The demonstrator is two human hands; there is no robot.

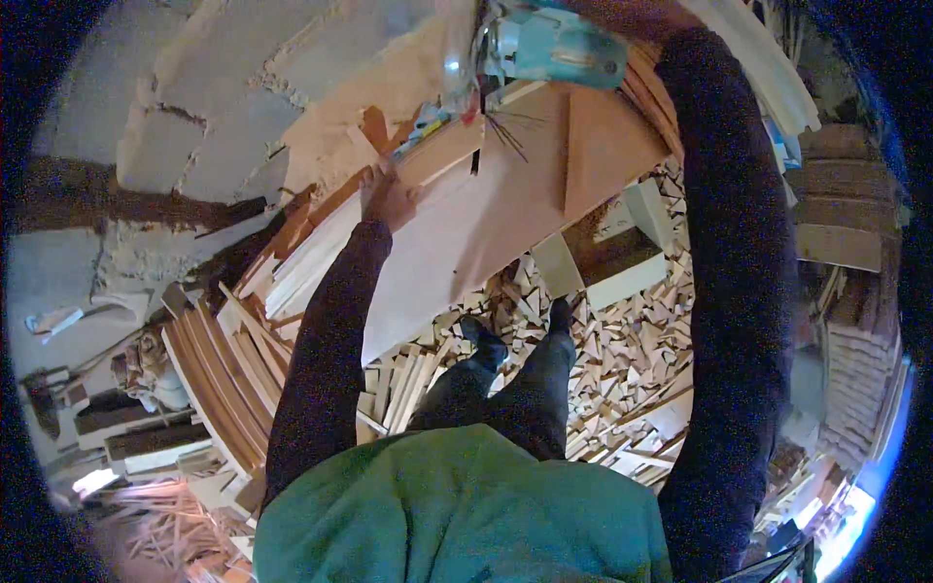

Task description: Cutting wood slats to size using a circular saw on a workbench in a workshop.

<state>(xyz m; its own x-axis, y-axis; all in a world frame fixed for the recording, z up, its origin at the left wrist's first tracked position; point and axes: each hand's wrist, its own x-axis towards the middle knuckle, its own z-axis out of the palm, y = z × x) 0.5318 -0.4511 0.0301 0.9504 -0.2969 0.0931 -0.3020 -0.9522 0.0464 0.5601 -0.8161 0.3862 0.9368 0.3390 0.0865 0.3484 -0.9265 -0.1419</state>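
Observation:
My left hand (389, 197) is closed at the left end of a pale wooden strip (442, 155), fingers on its upper side, thumb toward me. The strip runs up right to the blade area of a teal power saw (559, 47), whose blade is hard to make out. At the top edge my right hand (637, 14) reaches over the saw body; its fingers are hidden. Beneath lies a broad, pale worktop (437, 248) with a dark slot near the strip's right end.
An open box (627, 282) stands below the worktop's right side. Many small wood offcuts (632, 364) cover the floor around my feet. Long boards (219, 374) lean at the left, near a rough block wall (214, 107). Stacked wood (855, 369) stands at the right.

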